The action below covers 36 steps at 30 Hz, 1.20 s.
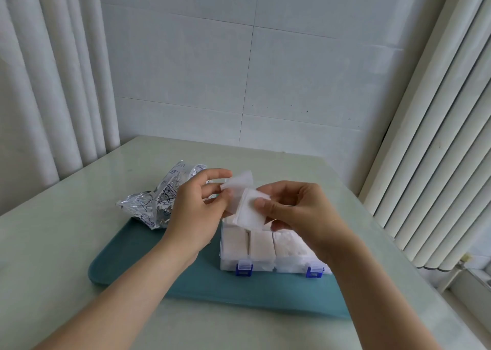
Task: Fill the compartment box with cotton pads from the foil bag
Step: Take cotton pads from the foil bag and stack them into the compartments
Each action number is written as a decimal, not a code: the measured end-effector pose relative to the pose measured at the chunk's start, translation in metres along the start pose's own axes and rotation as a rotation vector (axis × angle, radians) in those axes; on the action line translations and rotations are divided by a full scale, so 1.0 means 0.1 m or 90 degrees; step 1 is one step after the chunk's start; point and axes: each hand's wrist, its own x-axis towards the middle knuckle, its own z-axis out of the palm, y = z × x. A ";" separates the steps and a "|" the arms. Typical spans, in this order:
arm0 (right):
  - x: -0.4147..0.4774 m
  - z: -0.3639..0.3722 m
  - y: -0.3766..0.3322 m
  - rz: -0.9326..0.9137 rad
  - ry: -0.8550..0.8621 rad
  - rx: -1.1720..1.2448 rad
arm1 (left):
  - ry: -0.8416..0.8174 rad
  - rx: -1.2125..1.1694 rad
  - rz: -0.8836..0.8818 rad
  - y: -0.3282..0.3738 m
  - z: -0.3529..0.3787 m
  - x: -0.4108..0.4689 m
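A clear compartment box (268, 263) with two blue latches stands on a teal tray (212, 286); its front compartments hold white cotton pads. Above the box's back part, my left hand (196, 209) pinches one white cotton pad (240, 181) between thumb and fingers. My right hand (295, 211) pinches a second square cotton pad (248, 215) just below and in front of the first. The two pads overlap. A crumpled silver foil bag (154, 202) with blue drawings lies to the left, partly on the tray's back left corner. The box's back compartments are hidden behind my hands.
The tray sits on a pale green table (79, 190). A tiled wall stands behind the table. White curtains hang at the left, and a ribbed white radiator (438, 137) stands at the right, close to the table's edge.
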 end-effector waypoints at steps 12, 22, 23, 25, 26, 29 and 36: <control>0.04 0.13 0.08 0.029 0.072 0.199 | -0.061 -0.072 -0.048 0.04 0.08 -0.07; -0.01 0.24 0.03 0.060 0.106 0.259 | -0.062 -0.085 -0.049 0.08 0.09 -0.09; -0.01 0.25 0.02 0.059 0.103 0.253 | -0.066 -0.087 -0.046 0.09 0.09 -0.09; -0.01 0.24 0.03 0.057 0.099 0.244 | -0.073 -0.089 -0.040 0.10 0.09 -0.09; 0.00 0.25 0.04 0.057 0.100 0.239 | -0.077 -0.088 -0.038 0.10 0.09 -0.09; 0.01 0.24 0.08 0.055 0.108 0.219 | -0.103 -0.066 -0.032 0.10 0.09 -0.09; 0.09 0.12 0.07 0.011 0.113 0.237 | -0.074 -0.050 -0.035 0.09 0.05 -0.06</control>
